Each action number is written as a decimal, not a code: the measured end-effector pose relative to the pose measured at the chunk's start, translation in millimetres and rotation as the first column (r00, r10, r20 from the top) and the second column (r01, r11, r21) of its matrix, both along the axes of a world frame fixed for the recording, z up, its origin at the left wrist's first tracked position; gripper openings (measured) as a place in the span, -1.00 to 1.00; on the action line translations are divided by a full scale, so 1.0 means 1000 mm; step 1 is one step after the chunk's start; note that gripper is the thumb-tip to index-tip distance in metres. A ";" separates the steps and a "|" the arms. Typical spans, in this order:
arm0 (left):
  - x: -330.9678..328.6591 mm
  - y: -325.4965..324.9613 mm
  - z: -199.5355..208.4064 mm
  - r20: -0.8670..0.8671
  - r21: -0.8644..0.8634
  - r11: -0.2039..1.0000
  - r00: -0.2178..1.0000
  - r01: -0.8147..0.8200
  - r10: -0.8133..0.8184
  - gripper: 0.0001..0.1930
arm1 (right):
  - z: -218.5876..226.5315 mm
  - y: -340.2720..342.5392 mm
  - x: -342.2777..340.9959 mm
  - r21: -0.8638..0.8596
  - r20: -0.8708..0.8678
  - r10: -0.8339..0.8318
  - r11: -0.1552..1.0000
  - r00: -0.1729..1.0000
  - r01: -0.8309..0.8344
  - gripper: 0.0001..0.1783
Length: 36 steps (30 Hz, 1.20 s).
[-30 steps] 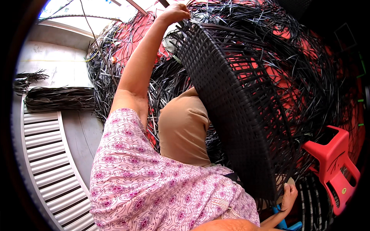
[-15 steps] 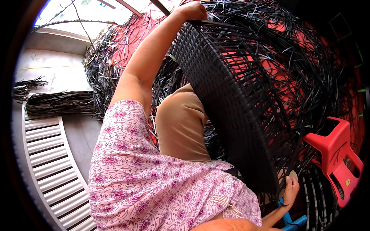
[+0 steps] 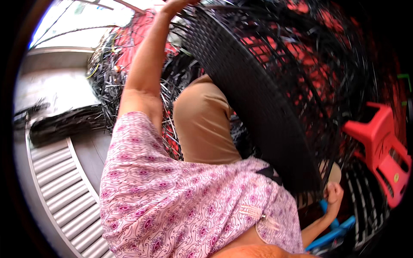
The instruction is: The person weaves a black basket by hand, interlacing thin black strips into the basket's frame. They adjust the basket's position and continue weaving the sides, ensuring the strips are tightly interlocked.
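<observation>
The black woven panel (image 3: 258, 99) slants across you from upper middle to lower right, its solid face toward your tan trouser leg (image 3: 204, 124) and its loose strands (image 3: 262, 45) fanning outward. Your left hand (image 3: 181, 4) is at the far end, cut by the upper edge, so its grip cannot be told. Your right hand (image 3: 333, 192) is near the close end, fingers curled narrow; whether they pinch a strand cannot be seen. This wide spread probably steadies both ends of so long a piece, with your leg beside it as a likely brace, though contact is unclear. Black strips (image 3: 327, 47) heap beyond, presumably within reach; the red stool (image 3: 378, 142) stands to the right, apart from the panel.
</observation>
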<state>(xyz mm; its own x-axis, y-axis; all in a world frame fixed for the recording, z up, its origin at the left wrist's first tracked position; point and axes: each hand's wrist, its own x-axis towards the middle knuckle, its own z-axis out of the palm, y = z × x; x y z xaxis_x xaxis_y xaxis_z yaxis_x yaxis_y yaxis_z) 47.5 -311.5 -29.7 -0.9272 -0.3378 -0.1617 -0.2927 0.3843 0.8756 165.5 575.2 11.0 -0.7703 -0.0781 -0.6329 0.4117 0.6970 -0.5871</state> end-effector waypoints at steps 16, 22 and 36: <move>-0.010 -0.058 -0.057 0.051 -0.125 0.961 0.966 -0.245 0.253 -0.43 | 0.040 -0.002 0.048 -0.126 -0.047 -0.253 0.961 0.966 0.245 -0.68; 0.006 -0.008 -0.044 -0.102 -0.042 0.951 0.948 -0.307 0.302 -0.44 | 0.039 0.023 0.052 -0.114 -0.210 -0.376 0.926 0.903 0.359 -0.51; 0.072 0.337 0.061 -0.085 -0.597 0.517 0.593 0.613 -0.801 -0.64 | 0.055 -0.161 0.077 0.252 -0.817 0.276 0.961 0.507 -0.117 -0.64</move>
